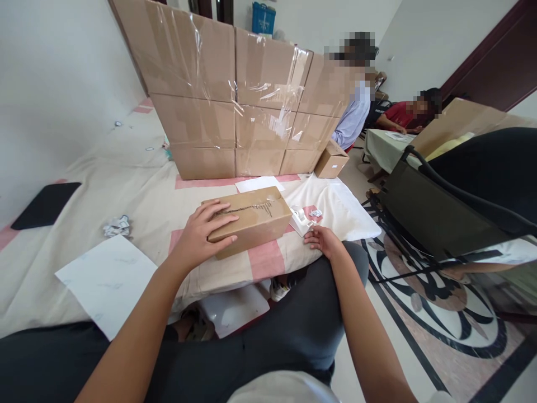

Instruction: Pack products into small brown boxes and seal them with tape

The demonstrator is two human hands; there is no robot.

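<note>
A taped brown cardboard box [251, 215] lies lengthwise on the cloth-covered table in front of me. My left hand [208, 226] rests on its left end, fingers spread over the top and the thumb along the near side. My right hand [322, 239] is at the table's front edge, right of the box, with its fingers loosely apart and nothing visible in them. Its fingertips are by a small white item [302, 224], which I cannot make out clearly; whether they touch it I cannot tell. A crumpled scrap of paper [315, 213] lies just beyond.
Stacked cardboard boxes [235, 95] wall off the table's far side, with a smaller carton [331, 159] at their right end. At left lie a white sheet [109, 280], crumpled paper [117, 226] and a black flat object [47, 206]. Right are a folding chair [453, 207] and two people.
</note>
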